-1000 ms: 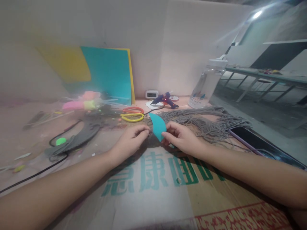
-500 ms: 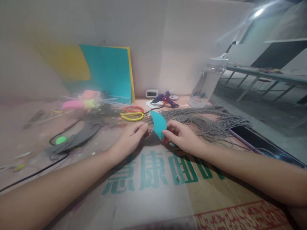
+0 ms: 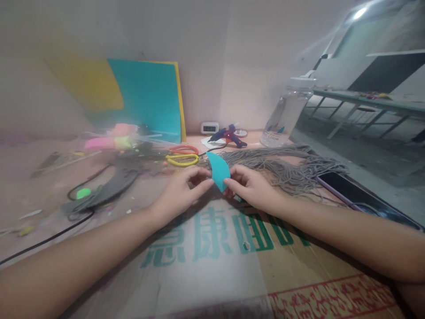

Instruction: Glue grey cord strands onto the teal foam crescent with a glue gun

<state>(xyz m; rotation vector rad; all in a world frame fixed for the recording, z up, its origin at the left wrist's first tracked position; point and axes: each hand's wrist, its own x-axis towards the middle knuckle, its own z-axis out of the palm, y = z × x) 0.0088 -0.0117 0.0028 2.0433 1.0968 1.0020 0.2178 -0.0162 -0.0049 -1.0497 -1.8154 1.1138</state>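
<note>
A small teal crescent-shaped foam piece (image 3: pixel 218 170) stands upright between my two hands, above a flattened cardboard sheet (image 3: pixel 212 252) with green printed characters. My right hand (image 3: pixel 250 188) pinches the piece's lower right edge with thumb and fingers. My left hand (image 3: pixel 182 192) is at its left edge, fingers curled and fingertips touching the piece. A bundle of grey cords (image 3: pixel 279 164) lies just behind my hands.
Yellow and orange scissors (image 3: pixel 182 156) lie behind my left hand. A glue gun (image 3: pixel 229 136), a small clock (image 3: pixel 210 128) and a clear bottle (image 3: pixel 285 116) stand at the back. Teal and yellow foam sheets (image 3: pixel 146 99) lean on the wall. A phone (image 3: pixel 355 195) lies right. Black cable (image 3: pixel 49 239) runs left.
My left hand has moved slightly right, its fingers now reaching the teal piece's edge. The piece has turned a little and the right hand stays on it.
</note>
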